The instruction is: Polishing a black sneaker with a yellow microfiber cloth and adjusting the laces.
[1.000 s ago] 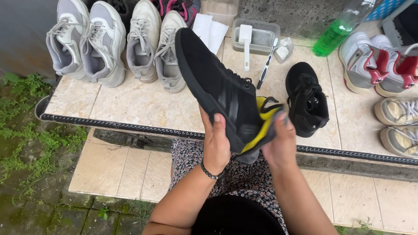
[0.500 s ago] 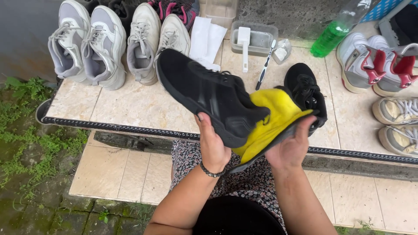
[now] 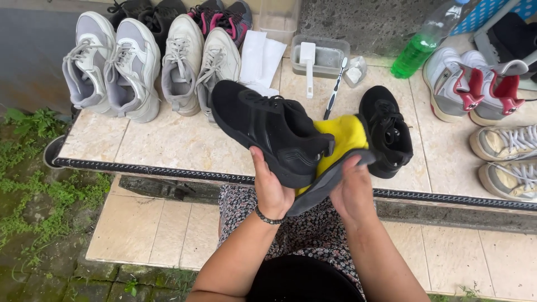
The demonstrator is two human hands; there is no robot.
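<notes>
**Sneaker lifted, insole half out**

Fingers of your left hand (image 3: 272, 187) are curled shut under the sole of the black mesh lace-up sneaker (image 3: 268, 131), holding it above the front edge of the tan tiled tabletop (image 3: 168, 145), toe pointing up and to the left. That grip seems chosen to turn the heel opening toward your right hand (image 3: 353, 193), whose fingers are closed on the grey underside of the yellow-topped foam insole (image 3: 338, 146). The insole sticks out of the heel at a slant, its front end hidden inside the shoe.

The sneaker is matte black all over, laces and sole included, and no dirt is visible on it from here. Its black partner shoe (image 3: 387, 131) rests on the tabletop just behind the insole. Further back lie a white toothbrush (image 3: 335, 89) and a clear plastic tub with a white brush (image 3: 319, 56), near enough to reach; the grey and white sneakers (image 3: 112, 67) are lined up at the left.
</notes>
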